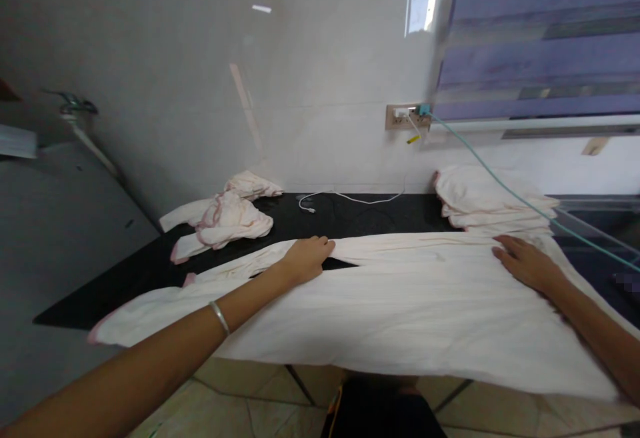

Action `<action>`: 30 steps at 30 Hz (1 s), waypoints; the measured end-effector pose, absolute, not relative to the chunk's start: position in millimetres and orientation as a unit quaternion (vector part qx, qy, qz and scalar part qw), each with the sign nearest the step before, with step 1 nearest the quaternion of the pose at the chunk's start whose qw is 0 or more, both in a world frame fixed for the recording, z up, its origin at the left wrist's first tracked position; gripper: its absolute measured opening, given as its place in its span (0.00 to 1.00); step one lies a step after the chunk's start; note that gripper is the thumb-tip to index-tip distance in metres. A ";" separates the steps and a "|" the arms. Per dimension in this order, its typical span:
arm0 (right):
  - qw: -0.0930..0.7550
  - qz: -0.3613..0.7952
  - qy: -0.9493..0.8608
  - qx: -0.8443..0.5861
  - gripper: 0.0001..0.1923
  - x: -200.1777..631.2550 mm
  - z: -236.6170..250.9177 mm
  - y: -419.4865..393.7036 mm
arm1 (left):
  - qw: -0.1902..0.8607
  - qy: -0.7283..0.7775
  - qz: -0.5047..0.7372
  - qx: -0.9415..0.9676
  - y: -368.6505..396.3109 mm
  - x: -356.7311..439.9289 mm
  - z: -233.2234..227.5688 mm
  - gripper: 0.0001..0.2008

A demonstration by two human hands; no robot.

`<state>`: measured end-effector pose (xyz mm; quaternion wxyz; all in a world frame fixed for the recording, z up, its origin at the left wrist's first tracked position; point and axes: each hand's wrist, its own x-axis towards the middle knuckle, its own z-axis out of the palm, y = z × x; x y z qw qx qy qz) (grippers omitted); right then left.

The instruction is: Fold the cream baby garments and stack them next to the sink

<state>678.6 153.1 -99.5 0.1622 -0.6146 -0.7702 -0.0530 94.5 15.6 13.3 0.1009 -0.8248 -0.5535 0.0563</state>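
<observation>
Cloth (400,305) is lying spread along the desk's (350,215) near edge, overhanging it. Left hand (307,258) is curling its grip on the far hem, bunching it. Right hand (525,263) is pressing flat, released, pinning the right end. Folded stack (490,205) is sitting at the far right, crumpled pile (225,218) far left.

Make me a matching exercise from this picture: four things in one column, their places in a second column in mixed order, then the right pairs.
Things
1. left hand
2. folded stack of cloths
3. crumpled cloths
4. white cable

Places
A. loose on the black counter, far left, beside the wall
B. on the far edge of the spread cloth, fingers curled
C. on the counter below the wall socket
D. far right, beyond the right hand

Pairs: 1-B, 2-D, 3-A, 4-C
</observation>
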 end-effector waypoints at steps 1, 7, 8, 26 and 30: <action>0.169 -0.054 -0.770 -0.612 0.33 677.2 -98.9 152.0 | 0.101 -0.557 0.062 -0.822 15.2 90.1 14.0 0.14; 0.192 -0.050 -0.765 -0.613 0.31 670.5 -94.6 147.8 | 0.141 -0.618 0.013 -0.774 13.0 68.0 35.3 0.19; 0.190 -0.050 -0.766 -0.613 0.31 669.8 -94.0 147.6 | 0.151 -0.627 -0.005 -0.764 12.8 67.1 38.5 0.19; 0.185 -0.043 -0.759 -0.623 0.28 671.4 -96.9 154.8 | -0.095 -0.595 0.077 -0.795 -6.4 67.4 51.9 0.06; 0.182 -0.040 -0.754 -0.629 0.28 669.4 -94.9 152.1 | -0.279 -0.610 0.005 -0.742 19.5 63.5 64.8 0.29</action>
